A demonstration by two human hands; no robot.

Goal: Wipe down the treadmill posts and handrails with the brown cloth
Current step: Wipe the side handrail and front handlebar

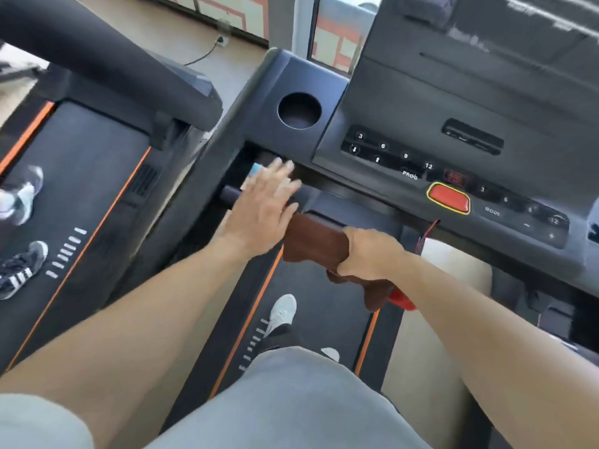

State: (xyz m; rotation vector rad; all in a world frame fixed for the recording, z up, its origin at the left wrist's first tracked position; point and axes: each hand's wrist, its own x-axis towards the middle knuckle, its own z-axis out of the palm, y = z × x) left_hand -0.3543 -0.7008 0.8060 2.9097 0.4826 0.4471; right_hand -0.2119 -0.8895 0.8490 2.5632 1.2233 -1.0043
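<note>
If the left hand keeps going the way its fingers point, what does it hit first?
Most likely the underside edge of the console, just past the left hand fingertips, which point up and forward over the short black handlebar. The hand is blurred, so depth is uncertain.

brown cloth (316, 243); black treadmill belt (311, 306) with orange stripes; red stop button (448, 197) rimmed yellow.

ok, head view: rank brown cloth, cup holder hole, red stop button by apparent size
1. brown cloth, held in the right hand
2. cup holder hole
3. red stop button
The cloth sits nearer the camera, so its lead over the hole may be partly nearness.
</note>
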